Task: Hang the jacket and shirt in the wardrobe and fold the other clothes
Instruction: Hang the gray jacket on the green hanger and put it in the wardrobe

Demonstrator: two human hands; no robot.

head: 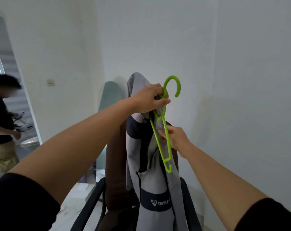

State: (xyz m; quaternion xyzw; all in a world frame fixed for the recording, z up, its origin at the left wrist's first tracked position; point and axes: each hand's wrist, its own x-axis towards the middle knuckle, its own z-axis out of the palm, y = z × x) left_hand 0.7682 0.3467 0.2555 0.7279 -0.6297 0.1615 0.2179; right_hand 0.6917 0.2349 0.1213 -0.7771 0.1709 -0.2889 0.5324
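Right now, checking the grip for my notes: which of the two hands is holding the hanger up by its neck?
The left hand, the higher one, grips the green hanger just under its hook, along with the grey jacket. The right hand pinches lower.

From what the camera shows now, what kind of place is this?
Probably a room in a home, maybe a bedroom or laundry corner. An ironing board leans on the plain white wall, a brown chair stands below, and both hands fit a grey jacket on a green hanger.

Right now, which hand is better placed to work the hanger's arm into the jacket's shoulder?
Right hand: it pinches the green hanger mid-arm beside the grey jacket. The left hand is holding up the hook base and collar.
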